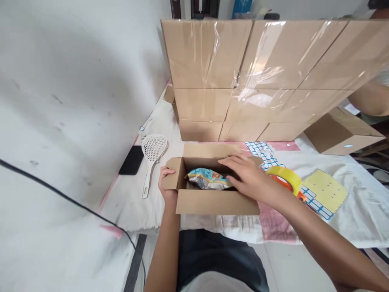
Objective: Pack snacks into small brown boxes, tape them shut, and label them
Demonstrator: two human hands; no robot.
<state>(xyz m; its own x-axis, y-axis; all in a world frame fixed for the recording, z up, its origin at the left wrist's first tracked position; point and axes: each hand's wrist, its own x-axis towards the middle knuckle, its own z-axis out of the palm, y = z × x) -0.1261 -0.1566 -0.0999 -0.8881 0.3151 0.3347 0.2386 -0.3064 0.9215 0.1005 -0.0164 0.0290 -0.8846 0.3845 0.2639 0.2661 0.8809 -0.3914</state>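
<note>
A small cardboard box (217,202) stands in front of me with its flaps spread outward. Inside lies a shiny packet (209,178) with a blue and tan printed face; its right end is partly covered by my right hand. My left hand (168,184) grips the box at its left end, fingers curled over the left flap (174,173). My right hand (243,174) reaches over the right end of the box, its fingers stretched out above the packet. Whether those fingertips touch the packet I cannot tell.
Taped cardboard boxes (209,103) form a wall behind. To the left lie a white slotted skimmer (154,148) and a black phone (131,160). A yellow tape roll (285,175) sits at right. Beyond, an open carton (343,129) stands near another person's arm (369,99).
</note>
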